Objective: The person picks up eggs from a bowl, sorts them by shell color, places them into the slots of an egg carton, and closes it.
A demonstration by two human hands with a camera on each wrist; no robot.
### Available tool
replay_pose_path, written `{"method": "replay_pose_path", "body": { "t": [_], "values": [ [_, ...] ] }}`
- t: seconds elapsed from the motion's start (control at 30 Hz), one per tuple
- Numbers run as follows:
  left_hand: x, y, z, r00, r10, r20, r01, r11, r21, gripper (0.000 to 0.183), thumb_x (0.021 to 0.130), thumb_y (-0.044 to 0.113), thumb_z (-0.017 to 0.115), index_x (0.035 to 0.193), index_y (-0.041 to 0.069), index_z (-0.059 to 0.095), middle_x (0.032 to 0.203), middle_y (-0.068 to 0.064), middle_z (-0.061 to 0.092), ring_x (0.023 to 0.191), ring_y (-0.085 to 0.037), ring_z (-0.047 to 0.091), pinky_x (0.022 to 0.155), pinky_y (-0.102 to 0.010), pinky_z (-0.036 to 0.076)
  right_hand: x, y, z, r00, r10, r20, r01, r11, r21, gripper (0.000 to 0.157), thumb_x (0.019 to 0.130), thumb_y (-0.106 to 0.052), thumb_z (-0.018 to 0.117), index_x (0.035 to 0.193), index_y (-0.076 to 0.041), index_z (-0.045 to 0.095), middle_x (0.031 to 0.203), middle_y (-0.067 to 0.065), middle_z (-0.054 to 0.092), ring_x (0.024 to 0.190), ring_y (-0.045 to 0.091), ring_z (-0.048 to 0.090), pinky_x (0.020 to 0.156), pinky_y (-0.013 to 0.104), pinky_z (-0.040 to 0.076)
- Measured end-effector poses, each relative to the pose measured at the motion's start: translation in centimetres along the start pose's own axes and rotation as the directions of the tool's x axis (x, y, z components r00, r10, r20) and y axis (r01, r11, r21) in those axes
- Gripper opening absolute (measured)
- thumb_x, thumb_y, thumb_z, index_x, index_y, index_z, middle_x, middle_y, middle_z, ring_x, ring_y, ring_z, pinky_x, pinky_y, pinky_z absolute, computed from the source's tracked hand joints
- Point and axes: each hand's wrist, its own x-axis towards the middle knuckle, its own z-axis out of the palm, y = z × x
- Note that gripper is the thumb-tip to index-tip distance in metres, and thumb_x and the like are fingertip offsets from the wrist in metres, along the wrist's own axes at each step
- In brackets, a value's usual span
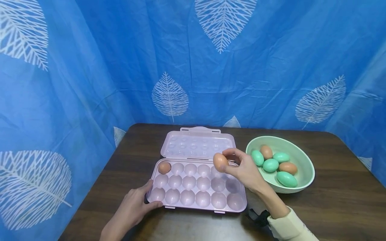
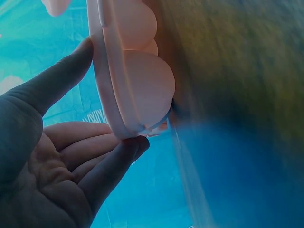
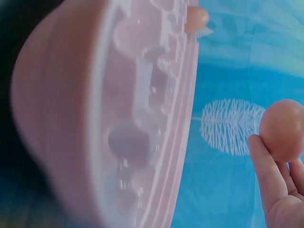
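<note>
A brown egg is pinched between the thumb and fingers of my right hand, above the right back part of a pink egg carton. The right wrist view shows this egg at the fingertips, apart from the carton. The carton lies open, its lid folded back. One brown egg sits in its back left cup. My left hand holds the front left corner of the carton, thumb on the front edge and fingers along the left side. In the left wrist view, the fingers touch the carton's rim.
A pale green bowl stands right of the carton, near my right forearm. Several green eggs and a couple of brown eggs lie in it. A blue leaf-patterned curtain hangs behind and beside the dark wooden table.
</note>
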Motion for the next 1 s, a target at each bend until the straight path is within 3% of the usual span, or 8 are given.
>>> {"method": "replay_pose_path", "body": {
  "t": [0.2,0.4,0.63,1.0],
  "values": [
    [0.0,0.0,0.1,1.0,0.006,-0.007,-0.006,1.0,-0.002,0.082,0.074,0.034,0.086,0.134,-0.011,0.054,0.128,-0.027,0.06,0.115,-0.038,0.061,0.096,-0.052,0.048,0.4,0.0,2.3,1.0,0.022,-0.007,-0.022,1.0,-0.007,0.042,0.079,-0.011,0.081,0.116,0.0,0.064,0.113,0.011,0.066,0.109,0.027,0.061,0.092,0.045,0.051],
    [-0.1,-0.1,0.0,1.0,-0.004,-0.005,0.004,1.0,-0.007,0.081,0.075,0.034,0.086,0.134,-0.011,0.054,0.131,-0.028,0.058,0.117,-0.039,0.059,0.097,-0.052,0.047,1.4,-0.8,5.2,0.998,0.067,0.013,-0.068,0.995,0.074,0.042,0.075,-0.006,0.079,0.113,0.001,0.064,0.112,0.012,0.066,0.107,0.027,0.061,0.086,0.036,0.053],
    [-0.1,-0.1,0.0,1.0,-0.005,-0.004,0.005,1.0,-0.018,0.081,0.075,0.033,0.086,0.135,-0.011,0.053,0.131,-0.027,0.058,0.117,-0.038,0.059,0.097,-0.052,0.047,2.3,-1.3,7.6,0.997,0.075,0.027,-0.078,0.99,0.114,0.041,0.074,-0.005,0.079,0.112,-0.001,0.065,0.109,0.009,0.066,0.106,0.026,0.06,0.096,0.048,0.047],
    [0.0,-0.3,0.0,1.0,-0.005,-0.007,0.005,1.0,-0.027,0.082,0.074,0.033,0.087,0.135,-0.01,0.053,0.129,-0.026,0.06,0.114,-0.035,0.062,0.096,-0.052,0.049,4.9,-1.8,10.4,0.988,0.115,0.098,-0.124,0.988,0.089,0.042,0.074,-0.006,0.074,0.114,0.0,0.063,0.109,0.011,0.064,0.104,0.028,0.06,0.091,0.04,0.051]
  ]
}}
